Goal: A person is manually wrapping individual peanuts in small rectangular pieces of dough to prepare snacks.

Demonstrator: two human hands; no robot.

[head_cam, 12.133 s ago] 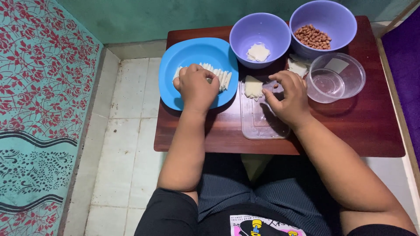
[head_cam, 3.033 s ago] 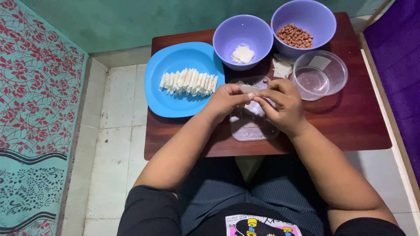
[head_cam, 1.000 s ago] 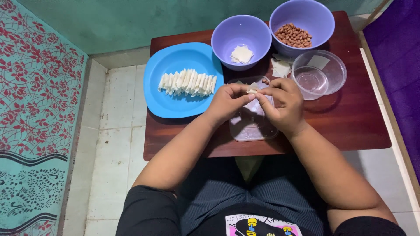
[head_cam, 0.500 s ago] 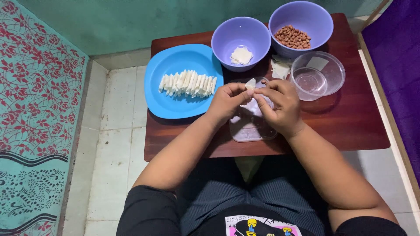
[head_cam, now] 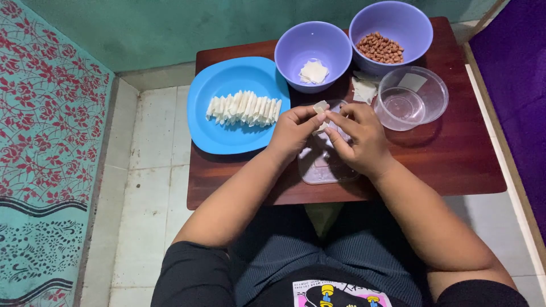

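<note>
- Left hand (head_cam: 296,129) and right hand (head_cam: 359,133) meet above a clear flat lid (head_cam: 324,165) on the wooden table (head_cam: 455,153); fingertips of both pinch 1 small pale wrapper (head_cam: 320,108) between them
- Blue plate (head_cam: 227,131) to the left holds a row of white rolls (head_cam: 243,108)
- Behind: 2 purple bowls, 1 with wrappers (head_cam: 314,48), 1 with peanuts (head_cam: 391,28); a clear container (head_cam: 412,98) sits just right of the hands

glossy dark wood table (head_cam: 455,159), smooth blue plastic plate (head_cam: 227,136), clear plastic bowl (head_cam: 426,91)
</note>
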